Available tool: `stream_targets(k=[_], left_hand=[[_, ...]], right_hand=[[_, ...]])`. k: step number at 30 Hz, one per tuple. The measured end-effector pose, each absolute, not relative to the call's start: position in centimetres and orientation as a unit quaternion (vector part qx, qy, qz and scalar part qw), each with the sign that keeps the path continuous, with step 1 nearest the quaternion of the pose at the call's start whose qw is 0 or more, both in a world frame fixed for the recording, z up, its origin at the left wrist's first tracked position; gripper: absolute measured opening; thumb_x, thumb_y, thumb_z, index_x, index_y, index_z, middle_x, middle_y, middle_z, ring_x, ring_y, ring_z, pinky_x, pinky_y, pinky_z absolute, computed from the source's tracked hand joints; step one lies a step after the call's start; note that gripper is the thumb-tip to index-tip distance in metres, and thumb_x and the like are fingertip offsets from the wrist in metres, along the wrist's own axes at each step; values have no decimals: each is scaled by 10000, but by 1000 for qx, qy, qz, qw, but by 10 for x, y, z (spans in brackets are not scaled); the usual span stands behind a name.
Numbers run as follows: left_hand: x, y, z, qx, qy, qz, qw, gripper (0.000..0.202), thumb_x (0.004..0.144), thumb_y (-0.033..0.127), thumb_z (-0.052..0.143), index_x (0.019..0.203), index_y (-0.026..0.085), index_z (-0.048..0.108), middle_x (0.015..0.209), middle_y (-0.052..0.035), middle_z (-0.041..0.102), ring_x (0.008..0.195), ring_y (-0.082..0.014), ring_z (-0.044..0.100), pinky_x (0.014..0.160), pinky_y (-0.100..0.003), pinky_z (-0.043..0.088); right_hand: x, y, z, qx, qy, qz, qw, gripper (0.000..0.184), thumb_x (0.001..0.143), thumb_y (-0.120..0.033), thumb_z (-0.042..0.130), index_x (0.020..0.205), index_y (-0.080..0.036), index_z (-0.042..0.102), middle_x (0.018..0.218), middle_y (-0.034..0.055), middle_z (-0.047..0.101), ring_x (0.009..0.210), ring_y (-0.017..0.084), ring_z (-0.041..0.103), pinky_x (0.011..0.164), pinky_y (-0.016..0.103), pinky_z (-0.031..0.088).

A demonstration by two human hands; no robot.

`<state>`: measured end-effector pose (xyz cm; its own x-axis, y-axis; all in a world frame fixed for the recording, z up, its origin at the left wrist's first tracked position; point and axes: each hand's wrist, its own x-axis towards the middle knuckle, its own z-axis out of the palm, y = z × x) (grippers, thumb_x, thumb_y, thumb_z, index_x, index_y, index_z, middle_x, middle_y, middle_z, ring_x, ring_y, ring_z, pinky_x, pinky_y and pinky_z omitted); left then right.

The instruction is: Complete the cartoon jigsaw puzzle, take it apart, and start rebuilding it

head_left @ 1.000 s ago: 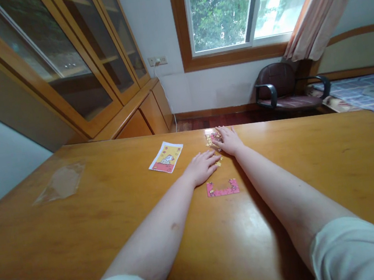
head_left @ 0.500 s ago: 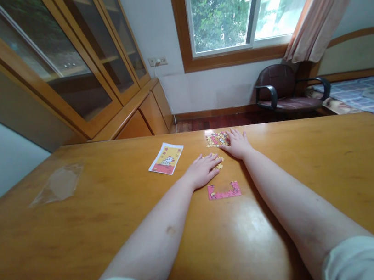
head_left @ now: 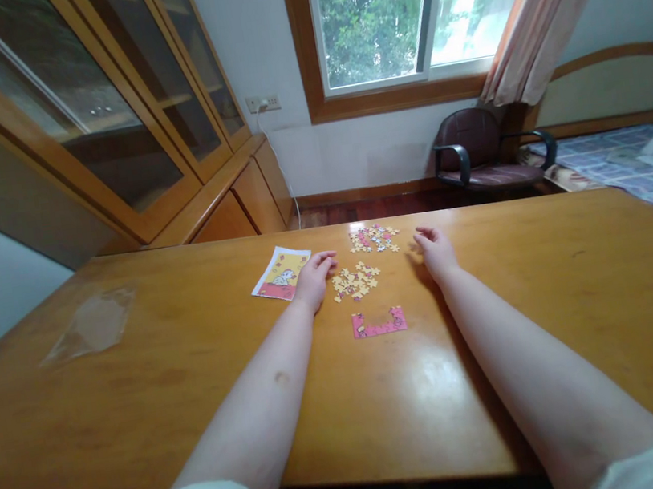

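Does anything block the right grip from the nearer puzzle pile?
Nothing visible: only tabletop shows between the right grip and the mostly yellow puzzle pieces. The partly joined pink puzzle lies nearer the person, off that path.

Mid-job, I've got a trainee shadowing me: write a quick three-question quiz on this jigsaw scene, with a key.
1. True or false: the joined pink jigsaw section sits lower in the picture than the loose jigsaw pieces.
2. Which hand is nearer the yellow-and-pink picture card?
3. How many piles do the loose jigsaw pieces form?

Key: 1. True. 2. The left hand. 3. Two.
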<state>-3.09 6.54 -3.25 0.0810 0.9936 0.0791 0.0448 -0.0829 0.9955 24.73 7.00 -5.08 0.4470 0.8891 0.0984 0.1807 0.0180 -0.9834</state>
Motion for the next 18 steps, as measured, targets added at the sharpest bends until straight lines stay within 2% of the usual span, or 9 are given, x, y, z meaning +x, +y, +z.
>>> stream_targets(k=[2,3,5,9,11,14,18], left_hand=[[-33,68,-33,511,460,504,523,197,772,265,534,904,147,620,667,19,544,530,-57,479,489,-166,373],[-34,68,-33,496,455,512,534,175,764,262,541,870,145,614,622,36,498,478,-44,418,443,-157,313],[-34,68,-32,472,445,529,548,135,754,254,548,822,146,592,570,57,434,432,-35,341,411,-155,238],[-36,65,-25,426,415,552,585,96,778,260,541,804,168,550,511,84,331,410,-43,283,415,-158,233],[-39,63,-22,404,402,552,608,100,788,273,544,816,177,538,496,95,286,396,-44,251,410,-159,227],[-41,61,-19,404,394,538,626,128,778,299,563,822,184,527,473,109,251,366,-39,182,383,-158,146],[-39,60,-20,461,428,479,613,142,773,327,545,806,191,522,445,118,236,342,-43,155,372,-164,121]], right_hand=[[245,61,-49,-628,-440,327,553,403,692,-468,589,953,-161,602,780,34,606,681,165,565,634,298,470],[244,56,-48,-630,-444,329,545,374,675,-464,605,893,-160,610,721,17,590,636,155,544,600,285,454],[243,50,-46,-644,-445,315,536,320,676,-456,600,805,-164,606,663,4,573,594,145,517,564,268,427],[236,40,-41,-686,-502,224,477,275,742,-449,520,727,-184,590,632,9,576,596,156,513,545,260,395],[229,37,-37,-684,-572,175,417,269,781,-428,477,735,-192,597,619,7,570,592,157,508,550,263,382],[218,35,-31,-623,-692,137,337,213,799,-351,469,793,-198,618,660,9,581,641,159,523,606,268,385],[209,33,-25,-593,-728,150,309,217,803,-298,475,917,-197,628,689,3,584,650,155,529,628,267,390]])
